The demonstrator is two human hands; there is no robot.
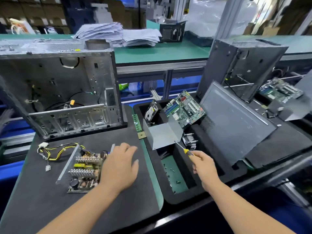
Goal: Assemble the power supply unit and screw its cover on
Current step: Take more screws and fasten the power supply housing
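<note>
Flanking supply board, open case, motherboard

The left hand covers the right end of the power supply board. The screwdriver handle is mostly buried in the right hand. The small screws in the foam tray are too tiny to count. The open computer case runs off the left edge.

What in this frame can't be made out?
Head view:
- Right edge of the PSU board: covered by the left hand.
- Screwdriver handle: hidden inside the right hand.
- Screws in the tray pocket: too small to count.
- Cover inside: faces away.
</note>
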